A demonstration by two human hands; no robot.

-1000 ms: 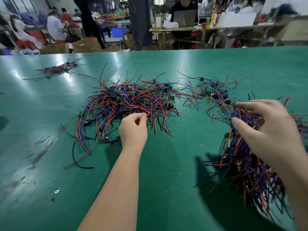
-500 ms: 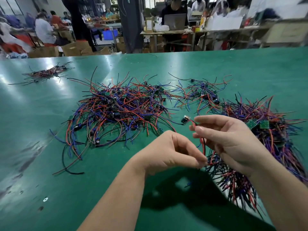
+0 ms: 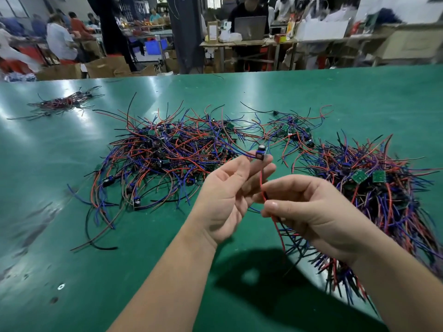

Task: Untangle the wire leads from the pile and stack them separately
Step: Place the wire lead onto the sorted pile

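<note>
A big tangled pile of red, blue and black wire leads (image 3: 163, 161) lies on the green table (image 3: 60, 236) ahead of me. A denser stack of leads with small green boards (image 3: 374, 195) lies to the right. Between them, above the table, my left hand (image 3: 227, 197) pinches one lead's small dark component (image 3: 260, 153) at its fingertips. The lead's red wire (image 3: 263, 188) hangs down to my right hand (image 3: 309, 212), which pinches it between thumb and finger. The wire ends trail below that hand.
A smaller cluster of leads (image 3: 290, 134) sits behind the hands, and a little bundle (image 3: 62, 103) lies at the far left. Beyond the table's far edge, people work at benches with cartons and a laptop.
My left hand picked one lead out of the big pile and raised it. My right hand left the right stack, came to the middle and took hold of that lead's red wire.
</note>
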